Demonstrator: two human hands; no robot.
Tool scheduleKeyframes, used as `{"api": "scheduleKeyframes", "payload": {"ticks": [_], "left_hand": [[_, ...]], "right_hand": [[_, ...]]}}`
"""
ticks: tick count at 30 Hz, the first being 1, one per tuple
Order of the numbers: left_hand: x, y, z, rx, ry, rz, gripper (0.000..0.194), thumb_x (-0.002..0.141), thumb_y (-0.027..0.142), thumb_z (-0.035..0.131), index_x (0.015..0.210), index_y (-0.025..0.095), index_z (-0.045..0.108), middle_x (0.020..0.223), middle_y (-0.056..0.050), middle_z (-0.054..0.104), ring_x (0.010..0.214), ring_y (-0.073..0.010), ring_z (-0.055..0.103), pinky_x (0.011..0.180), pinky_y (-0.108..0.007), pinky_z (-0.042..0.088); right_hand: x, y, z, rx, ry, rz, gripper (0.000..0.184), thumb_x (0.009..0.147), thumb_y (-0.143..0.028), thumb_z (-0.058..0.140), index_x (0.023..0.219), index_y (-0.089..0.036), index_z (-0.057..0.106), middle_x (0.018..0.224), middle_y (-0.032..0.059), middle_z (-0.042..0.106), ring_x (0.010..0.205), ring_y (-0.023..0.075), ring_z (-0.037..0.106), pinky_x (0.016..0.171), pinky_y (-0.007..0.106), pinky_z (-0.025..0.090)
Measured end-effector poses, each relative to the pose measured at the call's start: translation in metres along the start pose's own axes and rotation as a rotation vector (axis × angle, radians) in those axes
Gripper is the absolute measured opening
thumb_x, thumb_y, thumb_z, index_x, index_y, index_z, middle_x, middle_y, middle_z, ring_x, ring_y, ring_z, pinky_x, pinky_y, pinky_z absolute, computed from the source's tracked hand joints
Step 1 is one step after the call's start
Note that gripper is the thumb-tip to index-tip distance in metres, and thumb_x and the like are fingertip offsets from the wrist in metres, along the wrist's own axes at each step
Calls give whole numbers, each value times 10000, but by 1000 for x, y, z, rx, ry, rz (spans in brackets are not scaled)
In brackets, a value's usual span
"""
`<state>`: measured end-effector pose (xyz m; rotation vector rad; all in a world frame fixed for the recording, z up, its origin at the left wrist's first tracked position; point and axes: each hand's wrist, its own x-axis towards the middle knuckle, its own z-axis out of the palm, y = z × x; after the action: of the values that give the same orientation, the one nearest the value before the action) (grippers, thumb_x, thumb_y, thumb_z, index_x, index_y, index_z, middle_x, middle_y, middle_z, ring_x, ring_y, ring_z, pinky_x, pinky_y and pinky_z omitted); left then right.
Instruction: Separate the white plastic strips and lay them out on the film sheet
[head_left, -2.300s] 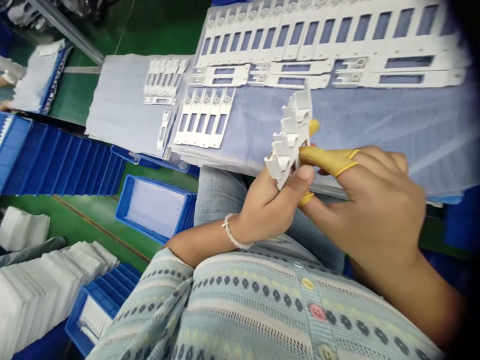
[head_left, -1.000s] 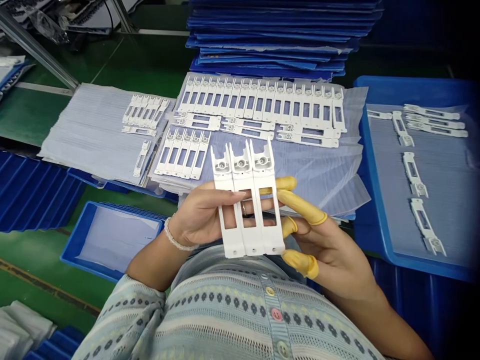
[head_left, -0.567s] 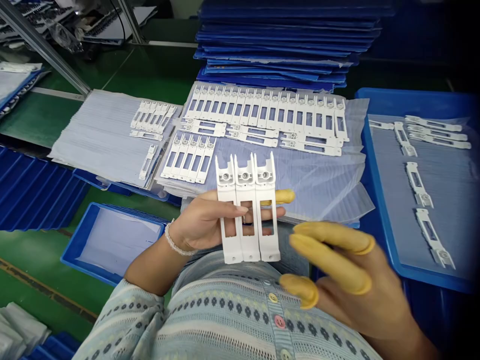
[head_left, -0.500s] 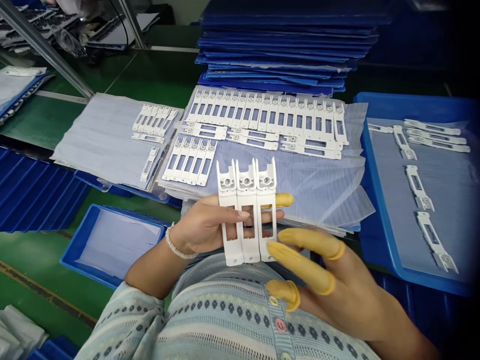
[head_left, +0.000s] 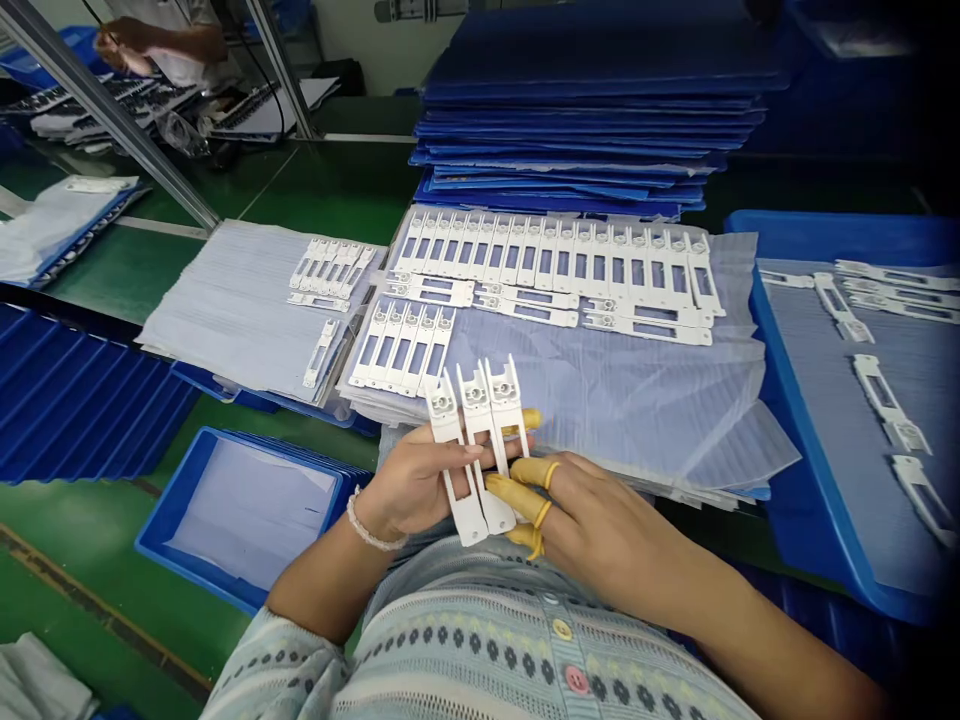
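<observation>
While the three white plastic brackets (head_left: 480, 412) stand fanned just below the middle of the frame, their long axes run steeply from upper left to lower right, forked ends uppermost; the left hand (head_left: 409, 485) has hold of them at the windows, its thumb laid across the front and its other fingers closed behind, one yellow tip showing past the right edge; the right hand (head_left: 589, 510) lies to their lower right, its yellow-sheathed fingers (head_left: 517, 497) bent over the lower part of the rightmost bracket and nearer than the left to that end; whether they pinch it or only rest on it, I cannot tell.

Each bracket is smooth and matt, with a long rectangular opening, a round boss set between two prongs, and a small hole at the plain end; similar pieces lie in a close row (head_left: 555, 255) at the upper middle, over wrinkled, translucent sheets (head_left: 637, 400); a glossy blue plastic tray (head_left: 795, 440) at the right carries more; a beaded bracelet (head_left: 365, 528) rings the left wrist, above a patterned, openwork knit top (head_left: 472, 660).
</observation>
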<state>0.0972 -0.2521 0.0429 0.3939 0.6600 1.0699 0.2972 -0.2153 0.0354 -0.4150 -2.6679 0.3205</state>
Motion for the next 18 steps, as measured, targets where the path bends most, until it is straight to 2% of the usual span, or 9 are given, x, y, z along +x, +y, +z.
{"api": "scheduleKeyframes", "payload": {"ticks": [4, 7, 10, 14, 18], "left_hand": [[-9, 6, -14, -6, 148, 132, 490, 829, 150, 592, 1307, 233, 527, 1367, -82, 545, 1310, -288, 447, 1073, -417, 379], [-15, 10, -25, -2, 203, 195, 466, 856, 163, 567, 1317, 213, 515, 1384, -102, 525, 1295, -291, 464, 1084, -430, 365], [-18, 11, -34, 23, 277, 264, 451, 847, 153, 573, 1294, 199, 533, 1384, -115, 523, 1298, -294, 460, 1089, -421, 357], [-19, 11, -41, 50, 347, 329, 481, 834, 151, 579, 1309, 184, 515, 1393, -129, 510, 1300, -285, 460, 1096, -402, 346], [-17, 13, -49, 38, 394, 377, 470, 823, 123, 584, 1287, 160, 514, 1355, -136, 546, 1268, -270, 499, 1098, -398, 344]], "right_hand": [[18, 19, 11, -29, -37, 125, 268, 868, -153, 570, 1133, -123, 605, 936, 126, 581, 815, 241, 571, 703, 384, 515], [38, 33, 19, -37, -122, 268, 282, 817, -130, 605, 1097, -112, 621, 951, 128, 572, 848, 255, 588, 743, 397, 525], [61, 41, 28, -46, -226, 392, 246, 821, -157, 607, 1062, -126, 639, 958, 120, 569, 852, 248, 597, 777, 378, 514], [83, 44, 39, -115, -300, 437, 248, 863, -203, 573, 1084, -109, 634, 1002, 143, 562, 886, 267, 597, 810, 375, 485], [91, 48, 49, -144, -325, 463, 291, 878, -222, 563, 1131, -91, 618, 1027, 155, 555, 899, 285, 602, 810, 383, 483]]}}
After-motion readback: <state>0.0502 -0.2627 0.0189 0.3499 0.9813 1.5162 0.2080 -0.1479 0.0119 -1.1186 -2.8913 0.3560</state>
